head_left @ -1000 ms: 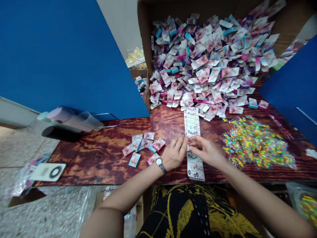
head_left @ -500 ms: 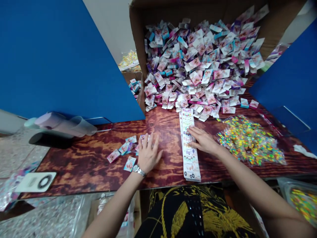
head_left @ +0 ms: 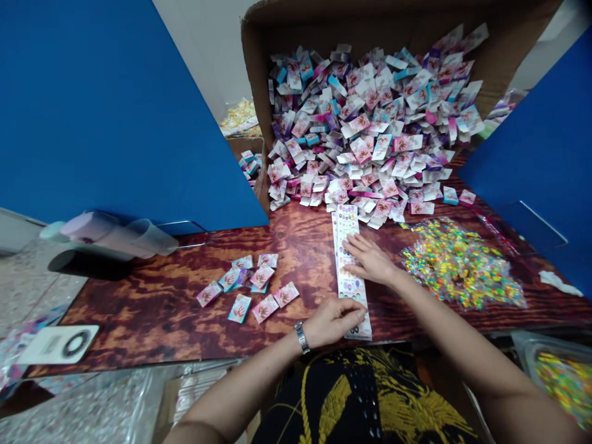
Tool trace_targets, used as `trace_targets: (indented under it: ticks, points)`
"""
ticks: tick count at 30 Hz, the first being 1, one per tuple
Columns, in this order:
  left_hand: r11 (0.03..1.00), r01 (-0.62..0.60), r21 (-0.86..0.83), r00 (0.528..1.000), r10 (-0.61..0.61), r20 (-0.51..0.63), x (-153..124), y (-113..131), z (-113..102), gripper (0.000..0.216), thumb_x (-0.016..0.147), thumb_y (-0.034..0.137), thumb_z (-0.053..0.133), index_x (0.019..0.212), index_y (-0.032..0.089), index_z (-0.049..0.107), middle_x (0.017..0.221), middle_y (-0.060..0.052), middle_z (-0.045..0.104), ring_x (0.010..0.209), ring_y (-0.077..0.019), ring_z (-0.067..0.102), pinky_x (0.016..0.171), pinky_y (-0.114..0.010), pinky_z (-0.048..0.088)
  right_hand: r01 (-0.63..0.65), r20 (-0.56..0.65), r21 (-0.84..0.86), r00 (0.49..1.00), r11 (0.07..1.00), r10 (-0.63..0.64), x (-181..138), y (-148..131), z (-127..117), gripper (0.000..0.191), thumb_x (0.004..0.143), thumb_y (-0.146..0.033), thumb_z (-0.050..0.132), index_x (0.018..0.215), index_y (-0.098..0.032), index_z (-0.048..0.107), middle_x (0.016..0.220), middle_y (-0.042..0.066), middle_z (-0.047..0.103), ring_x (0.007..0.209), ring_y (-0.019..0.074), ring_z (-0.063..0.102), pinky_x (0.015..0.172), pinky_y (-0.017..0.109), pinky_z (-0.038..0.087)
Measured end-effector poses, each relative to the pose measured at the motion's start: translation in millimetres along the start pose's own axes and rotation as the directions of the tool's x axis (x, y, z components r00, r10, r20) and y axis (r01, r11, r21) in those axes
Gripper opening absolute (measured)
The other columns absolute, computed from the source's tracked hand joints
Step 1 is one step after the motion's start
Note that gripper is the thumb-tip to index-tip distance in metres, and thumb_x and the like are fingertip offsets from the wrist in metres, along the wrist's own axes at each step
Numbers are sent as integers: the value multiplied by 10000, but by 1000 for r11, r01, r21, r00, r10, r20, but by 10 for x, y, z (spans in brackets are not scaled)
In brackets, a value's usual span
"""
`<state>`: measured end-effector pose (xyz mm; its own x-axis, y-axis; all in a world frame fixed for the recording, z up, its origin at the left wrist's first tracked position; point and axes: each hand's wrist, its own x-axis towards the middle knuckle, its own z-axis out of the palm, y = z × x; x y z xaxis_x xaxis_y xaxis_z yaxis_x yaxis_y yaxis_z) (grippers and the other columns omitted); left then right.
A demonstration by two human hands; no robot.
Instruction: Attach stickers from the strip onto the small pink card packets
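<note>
A stack of long, narrow sheets with rows of small printed round motifs lies lengthwise on the table in front of me. My right hand rests flat on its middle, fingers stretched out. Over the near end of the stack is my left hand, thumb and forefinger pinched together close to the sheets' right edge. Whether a sheet is caught between them is hidden. To the left lie several small printed boxes, pink, blue and purple, apart from both hands.
A large cardboard box on its side spills a heap of small open boxes. Right of my hand is a pile of clear packets with colourful bits. A white phone-like device and stacked cups stand left. Blue panels flank the table.
My left hand has moved right, from the small boxes to the near end of the sheets, and its fingers have closed. Two pink boxes now lie nearer, apart from the group. My right hand stays put.
</note>
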<state>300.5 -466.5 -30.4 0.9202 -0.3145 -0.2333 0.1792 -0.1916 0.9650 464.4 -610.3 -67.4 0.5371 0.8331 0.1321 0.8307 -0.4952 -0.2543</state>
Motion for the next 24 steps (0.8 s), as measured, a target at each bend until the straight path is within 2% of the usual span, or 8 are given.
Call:
trace_targets:
  ticks: [3, 7, 11, 14, 17, 19, 21, 24]
  points:
    - [996, 50, -71, 999, -49, 3, -10, -39, 23, 375, 858, 452, 485, 982, 141, 655, 840, -52, 658, 699, -121, 551, 626, -213, 417, 13, 18, 10, 1000, 1000, -14, 7, 7, 40, 479, 875, -414, 523, 1313, -223, 488, 1383, 85, 453, 1295, 315, 356, 1013, 517, 333]
    - [922, 195, -335, 980, -193, 40, 2, -41, 68, 443, 788, 530, 559, 979, 138, 641, 848, -68, 663, 678, -126, 588, 635, -236, 453, -16, -102, 34, 995, 999, 19, -39, -70, 40, 254, 901, -316, 515, 1117, -263, 638, 1216, 47, 609, 1185, 284, 488, 990, 534, 340]
    - [666, 273, -694, 949, -307, 79, 61, 45, 19, 546, 765, 611, 536, 990, 121, 622, 906, -115, 658, 703, -165, 629, 624, -278, 488, 70, -240, 142, 970, 987, -34, -188, -266, -231, 217, 913, -235, 503, 1077, -214, 643, 1046, 52, 682, 1014, 205, 587, 927, 413, 424]
    - [483, 128, -866, 959, -284, -17, 167, 137, -111, 465, 783, 540, 558, 1005, 134, 604, 957, -120, 660, 790, -205, 640, 681, -324, 504, 232, -164, 243, 967, 942, -196, -349, -514, -522, 232, 915, -205, 490, 1112, -203, 613, 974, 50, 682, 869, 161, 611, 760, 309, 497]
    - [483, -95, -870, 944, -234, -233, 295, 193, -219, 328, 708, 312, 700, 965, 130, 608, 906, -89, 678, 792, -191, 638, 759, -317, 483, 324, -79, 367, 945, 872, -318, -478, -761, -725, 237, 924, -191, 463, 1114, -194, 605, 957, 53, 679, 858, 145, 618, 740, 284, 511]
    - [507, -161, -847, 933, -203, -298, 351, 200, -245, 339, 656, 220, 729, 962, 141, 605, 871, -63, 681, 756, -175, 633, 760, -308, 474, 322, -49, 452, 940, 832, -337, -523, -847, -800, 249, 931, -183, 445, 1130, -184, 595, 966, 56, 680, 869, 135, 624, 751, 273, 516]
    - [552, -173, -816, 931, -178, -318, 359, 189, -240, 362, 627, 186, 736, 963, 153, 607, 850, -41, 677, 718, -153, 619, 729, -285, 469, 273, -55, 488, 957, 829, -283, -526, -843, -848, 258, 931, -181, 441, 1141, -184, 590, 985, 53, 683, 882, 132, 631, 768, 269, 516]
    - [624, -124, -771, 940, -175, -293, 295, 171, -215, 321, 650, 250, 731, 931, 135, 627, 835, -41, 663, 685, -128, 591, 685, -250, 460, 118, -147, 448, 987, 886, -56, -447, -706, -874, 258, 930, -212, 443, 1134, -207, 601, 1036, 45, 681, 920, 149, 636, 803, 288, 512]
